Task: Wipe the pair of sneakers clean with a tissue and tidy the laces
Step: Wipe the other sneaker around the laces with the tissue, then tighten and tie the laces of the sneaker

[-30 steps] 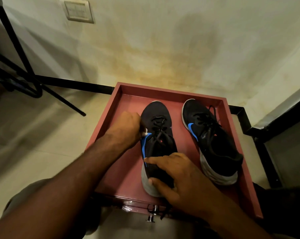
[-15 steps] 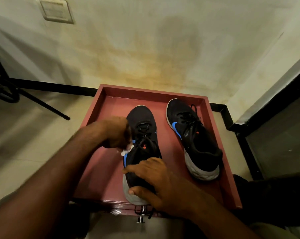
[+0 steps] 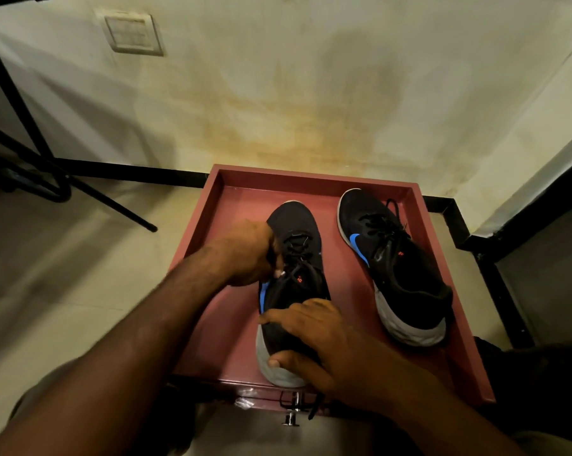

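Two black sneakers with blue logos and white soles stand in a shallow red tray point(image 3: 419, 189), toes towards the wall. My left hand point(image 3: 245, 255) is curled against the left side of the left sneaker point(image 3: 298, 225) near its laces, and a small bit of white tissue point(image 3: 280, 274) peeks out under its fingers. My right hand point(image 3: 314, 340) grips the heel of that sneaker, fingers over the collar and thumb on the white sole. The right sneaker point(image 3: 396, 271) lies apart, angled to the right, with its black laces loose.
The tray sits on a low stand with a metal knob point(image 3: 293, 409) at its front edge. A stained wall with a switch plate point(image 3: 133, 34) is close behind. Black metal legs point(image 3: 90, 192) cross the tiled floor at left; a black-edged step point(image 3: 495, 278) runs along the right.
My left hand has slid forward along the left sneaker's side towards the toe, and less tissue shows. My right hand keeps its hold on the heel. The camera view has shifted.
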